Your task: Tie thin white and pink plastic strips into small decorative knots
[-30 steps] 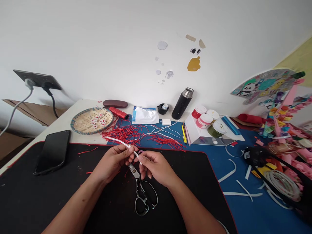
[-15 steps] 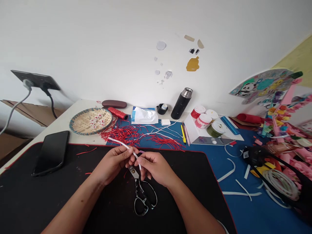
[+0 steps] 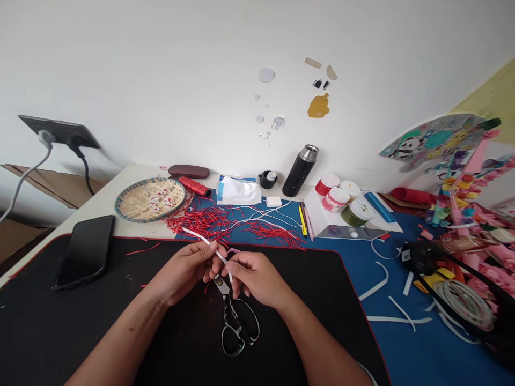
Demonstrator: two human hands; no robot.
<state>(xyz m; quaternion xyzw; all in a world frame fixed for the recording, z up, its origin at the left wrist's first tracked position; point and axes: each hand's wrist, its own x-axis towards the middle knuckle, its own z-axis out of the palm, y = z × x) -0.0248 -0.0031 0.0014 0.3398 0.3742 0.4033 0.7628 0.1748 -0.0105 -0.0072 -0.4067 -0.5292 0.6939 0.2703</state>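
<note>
A narrow white strip (image 3: 196, 234) runs slantwise between my two hands above the black mat (image 3: 314, 300). My left hand (image 3: 197, 266) pinches it near its middle, thumb on top. Its lower end is gripped by my right hand (image 3: 249, 273), between thumb and fingers. A thin purple loop (image 3: 235, 251) shows just behind the right fingers; what it belongs to is hidden. Below the hands a pair of scissors (image 3: 237, 327) lies on the mat, its handles toward me and its blade tips covered by the fingers.
Red cord pieces (image 3: 201, 221) lie at the mat's far edge beside a woven basket (image 3: 132, 201). A phone (image 3: 84, 252) rests on the left. Behind stand a black flask (image 3: 300, 171) and several paint jars (image 3: 336, 199). Loose white strips (image 3: 398, 320) lie on the right.
My left hand has shifted slightly along the white strip, and the strip's upper end has moved a little to the right. My right hand stays almost in place.
</note>
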